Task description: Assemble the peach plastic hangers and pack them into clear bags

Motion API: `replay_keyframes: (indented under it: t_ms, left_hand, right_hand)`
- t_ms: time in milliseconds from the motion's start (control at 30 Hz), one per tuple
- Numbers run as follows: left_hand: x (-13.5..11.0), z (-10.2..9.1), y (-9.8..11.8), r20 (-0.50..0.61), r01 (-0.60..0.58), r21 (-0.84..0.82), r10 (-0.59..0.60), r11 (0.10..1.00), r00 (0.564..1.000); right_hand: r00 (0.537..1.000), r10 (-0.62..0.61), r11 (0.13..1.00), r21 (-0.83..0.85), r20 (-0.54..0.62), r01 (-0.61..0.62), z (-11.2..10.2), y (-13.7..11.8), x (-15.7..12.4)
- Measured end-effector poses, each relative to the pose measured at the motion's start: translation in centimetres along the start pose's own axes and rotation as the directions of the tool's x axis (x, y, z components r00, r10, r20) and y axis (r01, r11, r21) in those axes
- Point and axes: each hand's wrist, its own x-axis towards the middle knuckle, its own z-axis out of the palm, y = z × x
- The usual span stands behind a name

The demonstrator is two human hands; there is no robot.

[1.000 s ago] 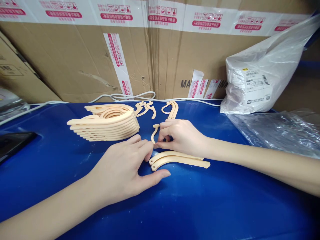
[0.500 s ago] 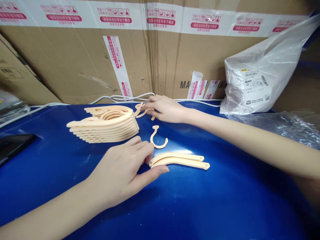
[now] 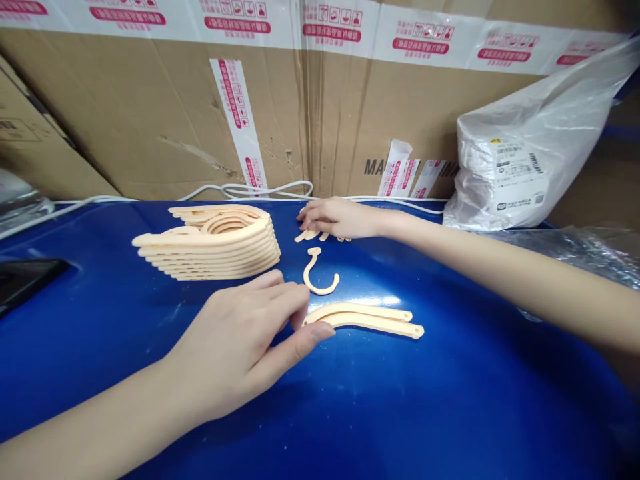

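Observation:
My left hand (image 3: pixel 255 333) rests on the table with its fingers curled and its thumb stretched apart from them. In the gap between thumb and forefinger lies the left end of two curved cream plastic hanger arms (image 3: pixel 370 320); whether the hand grips them is hard to see. Just beyond is a single cream hanger hook (image 3: pixel 320 283), lying flat. Farther back, my right hand (image 3: pixel 337 217) is closed down over several small cream hanger hooks (image 3: pixel 307 235), whose ends poke out beneath the fingers; the palm hides most of them.
A neat stack of cream folding hangers (image 3: pixel 215 257) stands left of centre. Behind run a white cable (image 3: pixel 270 193) and a large cardboard box (image 3: pixel 165 120). A white plastic bag (image 3: pixel 525 153) stands at the back right, and a dark phone-like object (image 3: pixel 30 280) lies at the left edge.
My right hand has moved to the right, drawing the small hanger hooks along under it, away from the stack. My left hand stays by the hanger arms; the view has shifted slightly.

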Motion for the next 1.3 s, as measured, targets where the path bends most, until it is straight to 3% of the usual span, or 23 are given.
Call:
replay_keyframes:
  t_ms: [300, 533, 933, 1300]
  left_hand:
    - [0.3, -0.1, 0.5, 0.006, 0.001, -0.003, -0.001, 1.000, 1.000]
    - [0.3, -0.1, 0.6, 0.014, 0.002, -0.004, -0.002, 1.000, 1.000]
    - [0.1, -0.2, 0.3, -0.003, 0.030, -0.057, -0.030, 0.998, 1.000]
    - [0.1, -0.3, 0.3, 0.030, 0.090, -0.076, -0.088, 0.993, 0.996]
  right_hand:
    - [0.995, 0.055, 0.996, -0.061, -0.084, -0.060, -2.3, -0.5, -2.0]
    - [0.997, 0.031, 0.864, -0.504, 0.077, 0.012, -2.7, -1.4, -0.6]
    - [0.981, 0.080, 0.806, -0.591, 0.177, 0.041, -2.6, -0.7, 3.7]
    - [0.966, 0.142, 0.831, -0.556, 0.217, 0.003, -2.9, -1.1, 4.5]
